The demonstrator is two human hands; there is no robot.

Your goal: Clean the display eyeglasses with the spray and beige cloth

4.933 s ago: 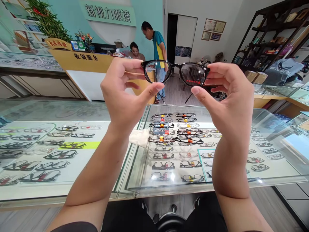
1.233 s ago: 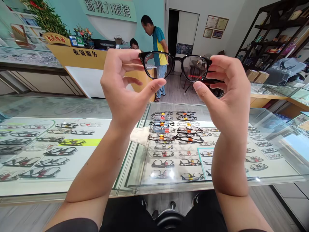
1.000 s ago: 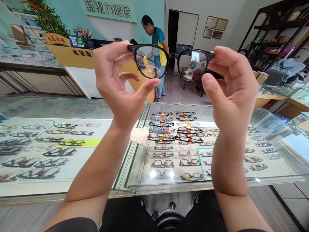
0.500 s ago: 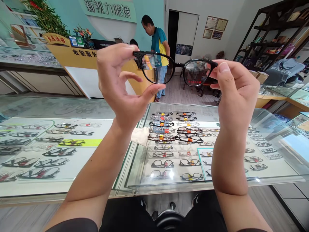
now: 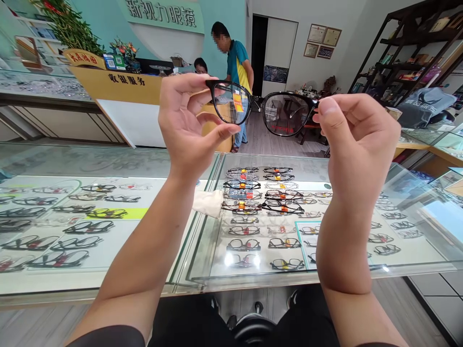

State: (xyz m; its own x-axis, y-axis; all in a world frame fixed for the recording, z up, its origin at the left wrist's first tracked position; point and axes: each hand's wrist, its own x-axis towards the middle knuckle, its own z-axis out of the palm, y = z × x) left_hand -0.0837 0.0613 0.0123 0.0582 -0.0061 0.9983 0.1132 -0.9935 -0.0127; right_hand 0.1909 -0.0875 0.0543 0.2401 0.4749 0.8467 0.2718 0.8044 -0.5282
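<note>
The black glasses (image 5: 257, 100) are held raised above the glass desk (image 5: 137, 250), spanning the space between the two hands. The grip of the left hand (image 5: 191, 115) grasps the frame's left corner, its thumb extended beneath the left lens; whether that thumb touches the rim cannot be told. The grip of the right hand (image 5: 361, 125) pinches the right corner, thumb nearest. Below, display frames (image 5: 283, 207) lie in rows, a white cloth (image 5: 209, 203) just left of them. A person (image 5: 238, 62) stands on the far side.

Dark sleeves (image 5: 106, 337), black trousers (image 5: 191, 318), bare forearms (image 5: 142, 250)
</note>
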